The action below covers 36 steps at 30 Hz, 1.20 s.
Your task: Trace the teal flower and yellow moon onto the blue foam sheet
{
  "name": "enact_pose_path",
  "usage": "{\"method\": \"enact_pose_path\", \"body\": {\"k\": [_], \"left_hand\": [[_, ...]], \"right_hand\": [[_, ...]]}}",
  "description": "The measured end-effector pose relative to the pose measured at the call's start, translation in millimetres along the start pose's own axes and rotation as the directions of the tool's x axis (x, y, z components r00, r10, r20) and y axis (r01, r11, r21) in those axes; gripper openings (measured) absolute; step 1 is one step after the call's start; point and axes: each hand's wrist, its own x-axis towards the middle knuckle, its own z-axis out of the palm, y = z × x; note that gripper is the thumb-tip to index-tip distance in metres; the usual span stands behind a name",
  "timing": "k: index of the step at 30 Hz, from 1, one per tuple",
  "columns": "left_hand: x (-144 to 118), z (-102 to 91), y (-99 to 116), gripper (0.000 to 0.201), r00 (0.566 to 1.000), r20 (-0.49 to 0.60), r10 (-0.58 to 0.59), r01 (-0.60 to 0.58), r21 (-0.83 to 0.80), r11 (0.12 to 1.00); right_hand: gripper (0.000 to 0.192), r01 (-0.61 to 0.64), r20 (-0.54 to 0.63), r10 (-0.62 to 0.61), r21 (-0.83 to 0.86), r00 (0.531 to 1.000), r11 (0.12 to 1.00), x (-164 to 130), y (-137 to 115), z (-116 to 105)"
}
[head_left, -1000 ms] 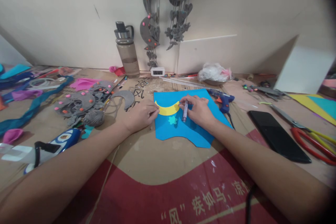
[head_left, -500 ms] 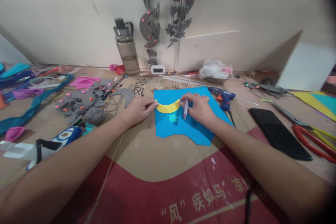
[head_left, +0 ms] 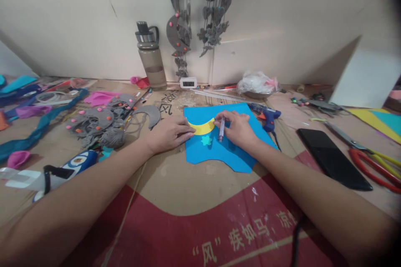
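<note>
A yellow crescent cutout (head_left: 202, 128) lies on a blue sheet (head_left: 232, 156) with a curved notch in its near edge. My left hand (head_left: 171, 132) is closed, its fingers pressed together over the crescent's left end and covering that tip. My right hand (head_left: 237, 128) grips a purplish pen (head_left: 221, 129) that points down toward me. Its fingertips also touch the crescent's right tip. Just below the crescent, a small turquoise flower cutout (head_left: 206, 140) rests on the blue sheet.
Behind the sheet are a blue glue gun (head_left: 269, 119), a small clock (head_left: 188, 83) and a water bottle (head_left: 152, 64). At right lie a black phone (head_left: 332, 158) and red-handled scissors (head_left: 365, 156). Grey felt pieces (head_left: 94, 121) with pompoms sit at left.
My left hand has shifted right and now covers the crescent's left end, where before its fingertips pinched the tip. The right hand and pen have stayed in place.
</note>
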Motion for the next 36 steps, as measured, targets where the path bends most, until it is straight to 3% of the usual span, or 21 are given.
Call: {"method": "enact_pose_path", "body": {"k": [13,28,36], "left_hand": [[0.1,2.1,-1.0,0.033,1.0,-0.02,-0.004,0.004,-0.017,1.0],[2.1,-0.6,2.1,0.035,1.0,0.01,0.025,-0.026,0.033,0.999],[0.9,0.5,0.2,0.037,1.0,0.014,0.008,-0.009,0.036,0.999]], "right_hand": [[0.005,-0.015,-0.022,0.015,0.006,1.0,1.0,0.1,0.1,1.2],[0.018,-0.003,0.002,0.003,-0.005,1.0,1.0,-0.6,0.1,2.1],[0.043,-0.01,0.015,0.012,-0.128,1.0,0.992,-3.6,-5.8,-0.7]]}}
